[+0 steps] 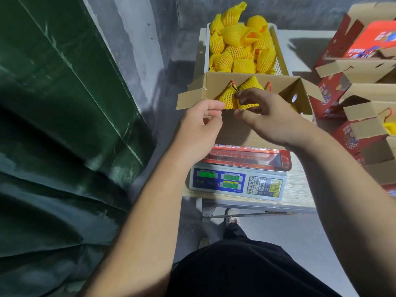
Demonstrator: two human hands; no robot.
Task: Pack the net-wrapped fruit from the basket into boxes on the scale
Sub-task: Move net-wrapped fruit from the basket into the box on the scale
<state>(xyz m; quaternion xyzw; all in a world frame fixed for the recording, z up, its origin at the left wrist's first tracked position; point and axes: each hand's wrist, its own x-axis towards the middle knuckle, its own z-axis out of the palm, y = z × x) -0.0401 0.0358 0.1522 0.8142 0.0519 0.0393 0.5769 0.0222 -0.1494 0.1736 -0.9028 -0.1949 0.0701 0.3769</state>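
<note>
Cardboard flaps stand open on the box [246, 86] that sits on the scale [237, 181], near the front edge of the small bench [300, 189]. Two net-wrapped fruits [240, 96] stand inside the box against its far wall. The left hand [201, 123] pinches the near edge of the box at its left side, fingers curled over the cardboard. The right hand [265, 116] hovers over the fruits, fingers loosely spread, fingertips at the yellow netting; whether it actually grips one I cannot tell. Behind the box, at the bench's far end, the white basket [280, 61] is heaped with more yellow-netted fruit. Red printed cartons [351, 82] are stacked to the right.
</note>
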